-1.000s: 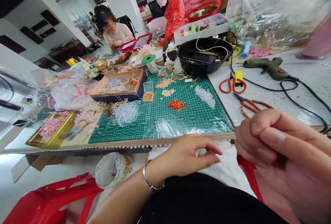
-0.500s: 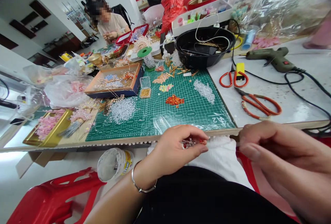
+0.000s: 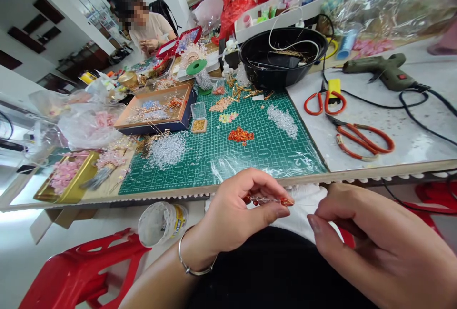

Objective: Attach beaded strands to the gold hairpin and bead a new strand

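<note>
Between the thumb and fingers of my left hand (image 3: 246,206) is a small beaded wire piece (image 3: 266,200) with red beads, its tip poking out to the right. My right hand (image 3: 360,225) is just right of it, apart from my left hand, its thumb and fingers curled towards each other; whether it pinches anything is too small to make out. Beyond the hands, orange-red beads (image 3: 241,135), clear beads (image 3: 282,121) and yellowish pieces (image 3: 228,117) lie in piles on the green cutting mat (image 3: 210,156). A larger pale bead heap (image 3: 167,151) sits at the mat's left.
Red-handled pliers (image 3: 364,137), small scissors (image 3: 324,102) and a glue gun (image 3: 385,71) lie at the right. Behind the mat stand a black bowl (image 3: 278,73) and an open box (image 3: 157,109). A person (image 3: 144,23) sits across. A white bucket (image 3: 160,225) is below the edge.
My right hand has moved left, nearer my left hand, and its thumb shows more clearly. The beaded piece sticks out further from my left fingers. The view has shifted slightly.
</note>
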`<action>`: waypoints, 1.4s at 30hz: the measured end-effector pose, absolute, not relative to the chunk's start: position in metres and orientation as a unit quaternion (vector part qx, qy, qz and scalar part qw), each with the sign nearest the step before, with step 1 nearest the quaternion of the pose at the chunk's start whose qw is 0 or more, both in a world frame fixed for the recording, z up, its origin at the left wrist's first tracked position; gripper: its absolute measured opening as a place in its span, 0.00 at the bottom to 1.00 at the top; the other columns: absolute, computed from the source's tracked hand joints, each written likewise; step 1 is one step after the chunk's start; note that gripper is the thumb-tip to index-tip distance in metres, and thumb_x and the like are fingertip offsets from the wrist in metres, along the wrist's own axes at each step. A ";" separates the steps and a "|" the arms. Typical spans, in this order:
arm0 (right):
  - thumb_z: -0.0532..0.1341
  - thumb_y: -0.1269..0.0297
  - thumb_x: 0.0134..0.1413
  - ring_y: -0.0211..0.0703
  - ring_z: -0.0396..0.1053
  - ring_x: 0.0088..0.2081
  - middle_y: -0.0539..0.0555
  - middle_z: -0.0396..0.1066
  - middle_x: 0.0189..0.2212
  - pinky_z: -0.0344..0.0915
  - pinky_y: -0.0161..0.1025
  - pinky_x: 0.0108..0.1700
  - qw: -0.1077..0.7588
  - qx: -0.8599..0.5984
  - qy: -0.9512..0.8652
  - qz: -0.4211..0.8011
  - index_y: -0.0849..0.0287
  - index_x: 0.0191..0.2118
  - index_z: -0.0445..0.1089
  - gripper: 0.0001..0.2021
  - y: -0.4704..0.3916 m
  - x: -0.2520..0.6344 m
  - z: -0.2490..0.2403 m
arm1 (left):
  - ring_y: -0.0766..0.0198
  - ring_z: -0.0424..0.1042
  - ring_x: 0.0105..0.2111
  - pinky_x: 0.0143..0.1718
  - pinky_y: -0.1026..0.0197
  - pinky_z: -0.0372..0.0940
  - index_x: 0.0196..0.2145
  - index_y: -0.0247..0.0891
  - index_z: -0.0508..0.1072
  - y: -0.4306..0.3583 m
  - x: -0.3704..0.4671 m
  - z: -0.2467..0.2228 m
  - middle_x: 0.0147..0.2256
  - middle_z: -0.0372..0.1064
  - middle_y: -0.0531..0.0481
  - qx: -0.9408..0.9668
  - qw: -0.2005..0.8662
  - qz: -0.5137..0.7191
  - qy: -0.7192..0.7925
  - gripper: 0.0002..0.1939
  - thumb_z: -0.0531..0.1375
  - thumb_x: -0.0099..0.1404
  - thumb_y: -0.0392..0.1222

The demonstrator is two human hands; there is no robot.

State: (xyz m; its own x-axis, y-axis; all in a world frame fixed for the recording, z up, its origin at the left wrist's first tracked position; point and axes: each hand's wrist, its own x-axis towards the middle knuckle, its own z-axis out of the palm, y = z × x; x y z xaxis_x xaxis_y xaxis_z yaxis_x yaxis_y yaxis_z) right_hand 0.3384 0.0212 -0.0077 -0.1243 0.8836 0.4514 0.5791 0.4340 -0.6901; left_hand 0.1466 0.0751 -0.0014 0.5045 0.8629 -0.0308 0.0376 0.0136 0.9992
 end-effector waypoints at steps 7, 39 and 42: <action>0.59 0.71 0.55 0.32 0.53 0.14 0.44 0.64 0.20 0.65 0.38 0.26 0.427 -0.490 -0.731 0.206 0.52 0.33 0.61 0.07 0.019 0.340 -0.010 | 0.65 0.76 0.36 0.37 0.65 0.70 0.37 0.37 0.73 0.076 0.146 -0.004 0.36 0.77 0.48 0.616 0.616 0.346 0.348 0.09 0.69 0.61 0.37; 0.58 0.62 0.63 0.35 0.72 0.27 0.49 0.74 0.29 0.68 0.29 0.24 0.347 -0.518 -0.727 0.286 0.53 0.37 0.68 0.04 0.027 0.343 -0.020 | 0.67 0.75 0.34 0.37 0.65 0.70 0.41 0.39 0.74 0.079 0.140 0.011 0.36 0.76 0.51 0.805 0.416 0.265 0.330 0.08 0.65 0.63 0.35; 0.57 0.63 0.64 0.35 0.73 0.26 0.48 0.74 0.28 0.68 0.29 0.23 0.344 -0.514 -0.732 0.285 0.52 0.38 0.69 0.04 0.027 0.344 -0.022 | 0.64 0.75 0.37 0.39 0.63 0.70 0.42 0.39 0.73 0.078 0.140 0.011 0.39 0.76 0.49 0.781 0.448 0.254 0.352 0.09 0.65 0.63 0.36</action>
